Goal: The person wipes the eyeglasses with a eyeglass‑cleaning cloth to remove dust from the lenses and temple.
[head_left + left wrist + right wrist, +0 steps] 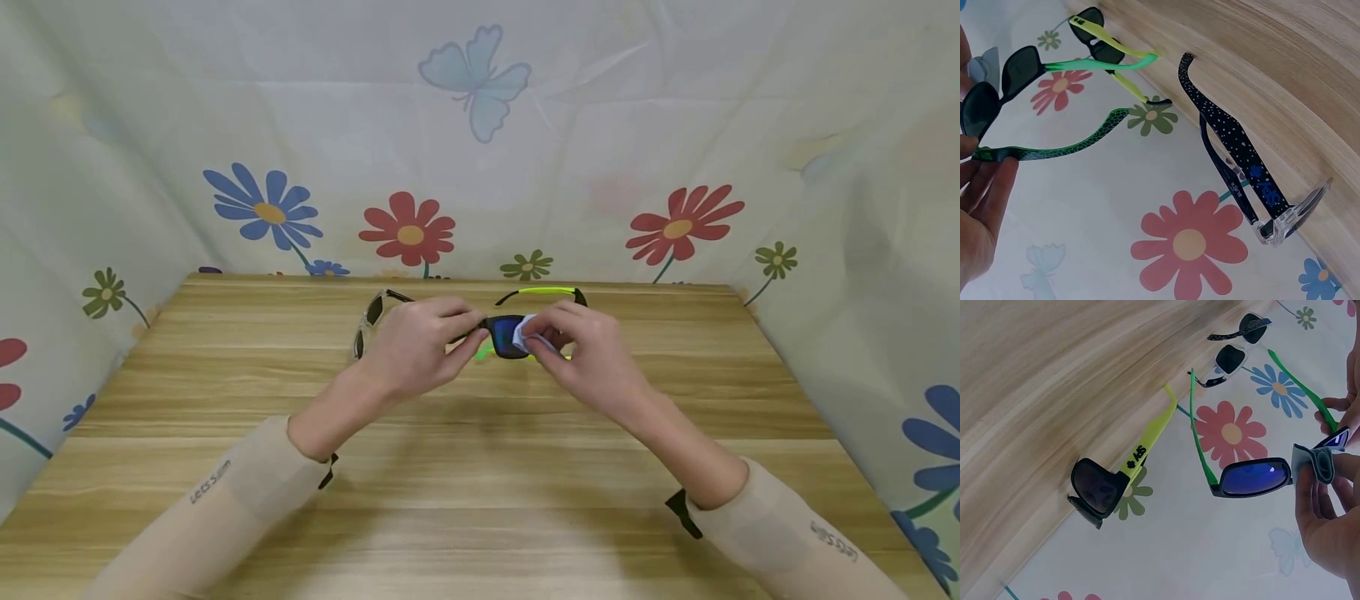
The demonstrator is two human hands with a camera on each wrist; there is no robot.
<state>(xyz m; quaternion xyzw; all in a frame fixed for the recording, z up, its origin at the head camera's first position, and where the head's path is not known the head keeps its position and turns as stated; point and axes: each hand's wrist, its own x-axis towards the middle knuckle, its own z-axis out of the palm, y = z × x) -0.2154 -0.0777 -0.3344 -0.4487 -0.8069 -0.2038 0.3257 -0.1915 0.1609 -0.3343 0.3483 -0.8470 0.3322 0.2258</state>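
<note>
Head: one pair of green-armed sunglasses (506,337) being held above table (480,508), one end being pinched by left hand (422,343), fingers curled; one cloth (521,335) being pinched by right hand (596,357) against green-armed sunglasses.
Left wrist: one clear-framed pair (1244,156) being supported by table, picture-right of green-armed sunglasses.
Right wrist: one yellow-armed pair (1141,449) being supported picture-left of green-armed sunglasses; three pairs being shown.

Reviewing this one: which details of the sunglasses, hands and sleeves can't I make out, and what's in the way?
- Left wrist view: the left edge cuts off part of the left hand.
- Head view: the right hand hides the farther lens of the held sunglasses.
- Right wrist view: the cloth covers much of their other lens.
- Head view: lettering on the right sleeve is too blurred to read.
</note>
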